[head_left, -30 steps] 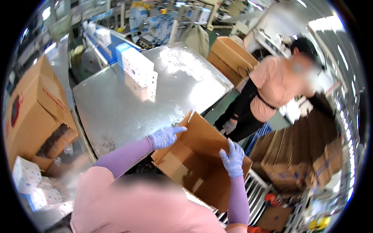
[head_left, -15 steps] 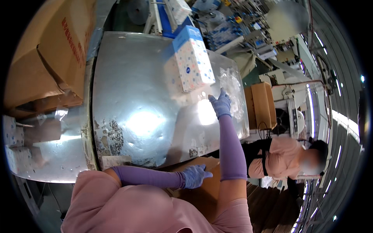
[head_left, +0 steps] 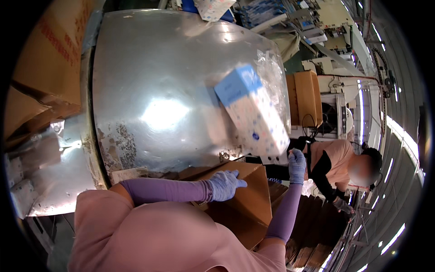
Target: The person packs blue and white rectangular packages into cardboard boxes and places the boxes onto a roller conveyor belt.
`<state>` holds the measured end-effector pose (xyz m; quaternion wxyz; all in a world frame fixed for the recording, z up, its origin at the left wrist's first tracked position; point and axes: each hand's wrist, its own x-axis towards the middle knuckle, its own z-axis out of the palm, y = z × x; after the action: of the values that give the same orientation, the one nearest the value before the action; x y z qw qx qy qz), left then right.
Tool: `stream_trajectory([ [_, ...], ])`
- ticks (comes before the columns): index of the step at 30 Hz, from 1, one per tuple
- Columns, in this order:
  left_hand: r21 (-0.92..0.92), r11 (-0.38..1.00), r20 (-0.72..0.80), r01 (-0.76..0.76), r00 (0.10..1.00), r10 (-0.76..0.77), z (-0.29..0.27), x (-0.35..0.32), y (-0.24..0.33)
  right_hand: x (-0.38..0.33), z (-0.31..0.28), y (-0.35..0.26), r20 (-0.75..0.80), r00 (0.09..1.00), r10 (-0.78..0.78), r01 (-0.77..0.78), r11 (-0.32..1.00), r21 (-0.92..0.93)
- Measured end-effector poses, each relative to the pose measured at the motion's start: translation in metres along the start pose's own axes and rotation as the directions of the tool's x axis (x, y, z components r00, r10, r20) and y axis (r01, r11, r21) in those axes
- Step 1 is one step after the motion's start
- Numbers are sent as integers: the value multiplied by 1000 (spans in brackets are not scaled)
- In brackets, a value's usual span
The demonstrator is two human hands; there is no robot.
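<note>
My right hand (head_left: 297, 164), in a blue glove, has its fingers closed on the near end of a long tissue pack (head_left: 259, 119). The pack is white with coloured dots and has a blue end. It slants over the right side of the metal table, its near end past the front edge. My left hand (head_left: 225, 185), also gloved, hovers at the opening of a cardboard box (head_left: 251, 192) in front of me. Its fingers are partly stretched, thumb apart, with nothing visible in them.
Another dotted pack (head_left: 214, 9) stands at the far edge of the metal table (head_left: 149, 63). Clear plastic film (head_left: 271, 75) lies along its right side. A large carton (head_left: 50, 54) is at the left. A co-worker (head_left: 333, 163) stands at the right, near stacked flat cardboard (head_left: 317, 224).
My right hand, apart from the pack before, now grips its near end. The pack has come nearer and rightward, tilting. Another pack has appeared at the far edge. My left hand has shifted slightly up.
</note>
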<state>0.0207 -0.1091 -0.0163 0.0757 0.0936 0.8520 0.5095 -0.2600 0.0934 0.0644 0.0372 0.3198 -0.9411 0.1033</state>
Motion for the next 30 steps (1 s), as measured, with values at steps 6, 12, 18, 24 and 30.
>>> stream_trajectory([
  [6, 80, 997, -26, 5, 1000, -3, 10, 11, 4, -19, 79, -23, 275, 940, 203, -120, 949, -291],
  [12, 129, 989, 84, 70, 993, -81, 0, 13, 13, -19, 93, -30, 179, 977, 117, -69, 966, -251],
  [18, -70, 966, -377, -250, 903, 206, -87, 34, -41, -20, 87, -38, 195, 969, 154, -103, 963, -251],
  [24, 909, 56, -407, 412, 910, -82, -310, 117, -85, -17, 90, -38, 126, 986, 112, -77, 963, -257],
  [30, 858, 363, -291, 364, 926, -240, -273, 229, -109, -12, 88, -46, 150, 975, 165, -115, 949, -294],
])
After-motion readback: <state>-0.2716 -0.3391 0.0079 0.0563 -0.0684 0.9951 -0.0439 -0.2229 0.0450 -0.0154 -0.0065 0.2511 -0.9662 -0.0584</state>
